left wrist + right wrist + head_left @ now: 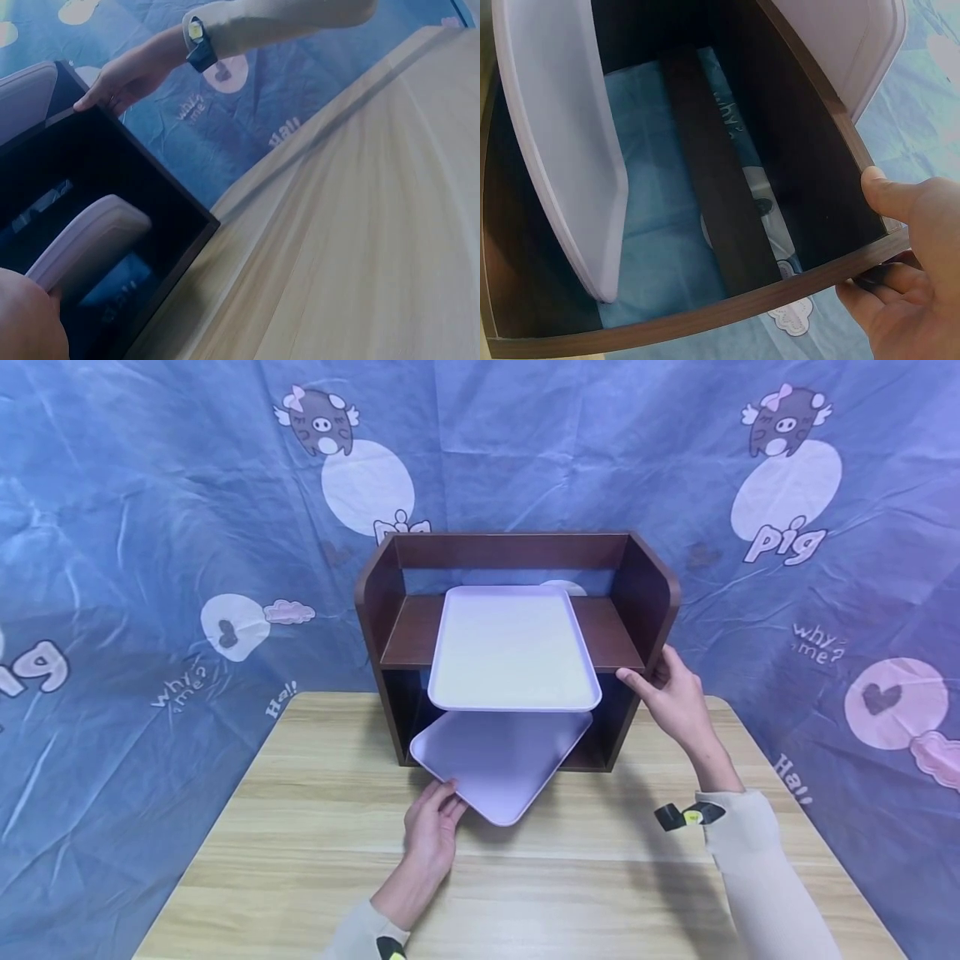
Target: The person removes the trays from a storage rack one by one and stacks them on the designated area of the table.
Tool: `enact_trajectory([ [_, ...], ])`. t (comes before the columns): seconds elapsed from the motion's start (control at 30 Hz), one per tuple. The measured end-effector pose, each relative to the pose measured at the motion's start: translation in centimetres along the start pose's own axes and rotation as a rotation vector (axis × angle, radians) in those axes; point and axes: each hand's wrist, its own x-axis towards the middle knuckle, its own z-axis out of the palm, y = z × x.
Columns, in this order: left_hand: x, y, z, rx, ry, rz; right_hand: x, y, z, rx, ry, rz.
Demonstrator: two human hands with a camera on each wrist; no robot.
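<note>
Upper tray [514,647] overhangs lower tray [498,768]; shelf walls [647,597] flank both.

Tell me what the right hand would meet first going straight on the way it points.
The dark brown shelf's right side panel, which the right hand is gripping; it would likely press there at once, though depth is unclear.

I wear long, plain sleeves of pale cream cloth. My right sleeve [765,868] is softly creased toward its cuff [731,806], which bears a small, boxy black wrist piece [690,816] with a yellow patch. My left sleeve [363,933] has a black-and-yellow band [390,948], partly cropped. My left grip [432,831] and right grip [678,697] are gloveless.
</note>
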Motion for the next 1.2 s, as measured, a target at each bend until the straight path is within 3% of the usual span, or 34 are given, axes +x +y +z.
enact_trajectory([
  [0.4,1.3,1.4,-1.3,0.005,-0.076,0.029,-0.1,-0.1,-0.1,0.010,-0.011,0.003],
  [0.83,2.1,3.3,-2.1,0.043,-0.087,0.025,0.0,-0.2,-0.2,0.008,-0.016,-0.001],
  [1.2,2.3,4.9,-2.7,0.066,-0.169,0.034,0.0,-0.1,-0.3,0.010,-0.028,0.011],
])
